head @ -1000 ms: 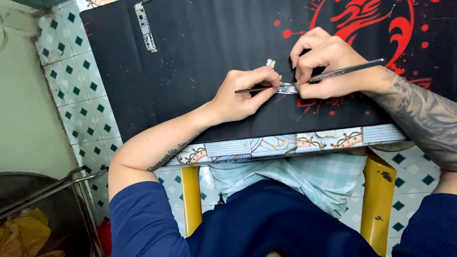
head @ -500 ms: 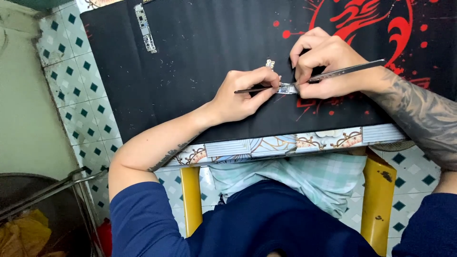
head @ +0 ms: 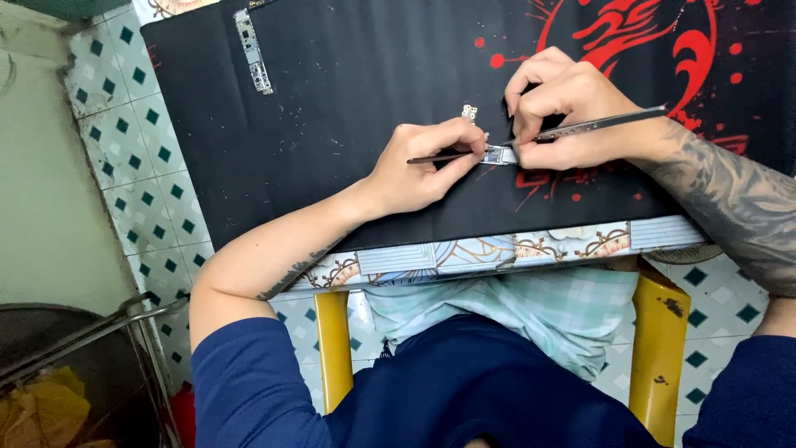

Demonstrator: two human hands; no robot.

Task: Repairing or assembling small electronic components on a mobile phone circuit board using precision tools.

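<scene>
On a black work mat (head: pixel 348 91) with a red dragon print, my left hand (head: pixel 419 166) pinches a thin dark tool (head: pixel 439 157), whose tip points right at a tiny metallic part (head: pixel 495 154). My right hand (head: pixel 568 108) holds silver tweezers (head: pixel 601 124), their tips meeting that same small part from the other side. Just above the part lies a second small metal piece (head: pixel 469 112) on the mat, apart from both hands.
A narrow circuit board strip (head: pixel 253 50) lies at the mat's far left. The table has a patterned tile edge (head: pixel 497 249). Yellow chair legs (head: pixel 332 348) flank my lap. A dark wire basket (head: pixel 66 365) stands on the tiled floor at lower left.
</scene>
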